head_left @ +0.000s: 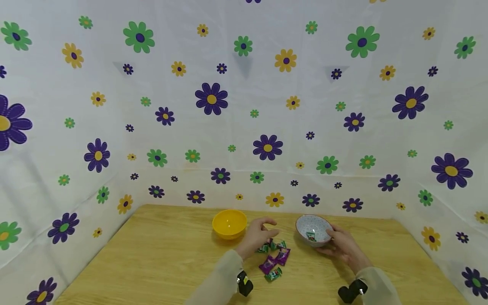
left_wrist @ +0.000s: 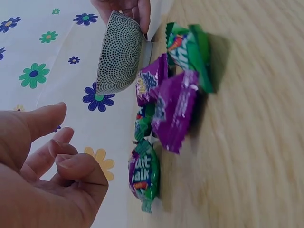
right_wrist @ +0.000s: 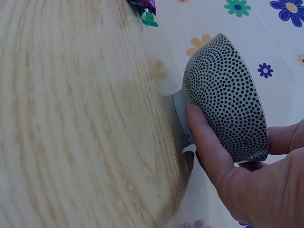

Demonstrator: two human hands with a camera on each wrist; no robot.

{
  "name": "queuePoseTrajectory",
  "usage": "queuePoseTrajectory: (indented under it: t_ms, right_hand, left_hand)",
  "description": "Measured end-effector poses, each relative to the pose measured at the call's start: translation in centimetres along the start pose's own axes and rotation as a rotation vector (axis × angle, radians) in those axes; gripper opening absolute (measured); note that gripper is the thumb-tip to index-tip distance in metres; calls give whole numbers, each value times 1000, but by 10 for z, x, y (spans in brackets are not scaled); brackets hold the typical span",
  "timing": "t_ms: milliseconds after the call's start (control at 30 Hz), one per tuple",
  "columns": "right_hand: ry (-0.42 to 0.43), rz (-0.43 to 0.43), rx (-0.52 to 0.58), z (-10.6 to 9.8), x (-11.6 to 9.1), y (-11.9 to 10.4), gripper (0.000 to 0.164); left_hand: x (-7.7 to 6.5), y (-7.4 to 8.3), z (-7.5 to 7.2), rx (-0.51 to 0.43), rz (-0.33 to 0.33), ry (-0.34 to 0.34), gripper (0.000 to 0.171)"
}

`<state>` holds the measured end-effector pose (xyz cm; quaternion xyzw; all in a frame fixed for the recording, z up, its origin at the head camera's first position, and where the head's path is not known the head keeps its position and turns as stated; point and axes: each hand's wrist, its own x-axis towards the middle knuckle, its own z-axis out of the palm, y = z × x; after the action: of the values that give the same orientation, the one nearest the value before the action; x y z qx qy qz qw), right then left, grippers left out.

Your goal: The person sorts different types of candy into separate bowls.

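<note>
My right hand point(head_left: 343, 248) grips a patterned bowl point(head_left: 322, 223) by its right side, thumb at the rim and fingers beneath. The bowl tilts toward the left, and one green wrapped candy point(head_left: 311, 236) lies inside it. Black dots cover its outer wall point(right_wrist: 225, 90) in the right wrist view. Over several wrapped candies my left hand point(head_left: 254, 238) hovers, thumb and fingers apart and loosely bent, holding nothing. Purple candies point(head_left: 283, 256) and green candies point(head_left: 273, 274) lie in a loose cluster; in the left wrist view, a green-and-purple candy point(left_wrist: 144, 173) is nearest that hand.
A yellow bowl point(head_left: 229, 234) stands at the back of the wooden table point(head_left: 160, 254), just beyond and left of my left hand. White flower-printed cloth point(head_left: 236, 127) hangs behind the table and along both sides.
</note>
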<state>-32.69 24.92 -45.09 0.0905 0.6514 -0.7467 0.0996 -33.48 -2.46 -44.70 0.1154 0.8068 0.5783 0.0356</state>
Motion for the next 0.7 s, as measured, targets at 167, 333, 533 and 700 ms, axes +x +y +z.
queuePoseTrajectory:
  t_ms: [167,333,533,700]
  right_hand:
    - [-13,-7,7,1,-1,-2,58]
    - [-24,-9,5,0,1,-1,58]
    - [-26,-10,0,0,1,-2,58]
    - [-22,-2,9,0,1,-2,58]
  left_hand:
    - [-7,-4,-12,56,-44,-26,30]
    - [-13,-11,-21,96,-86,-80,27]
    - [-15,-20,-29,157,-70,-96,17]
    - [-19,-24,-33,205,-100,-105,13]
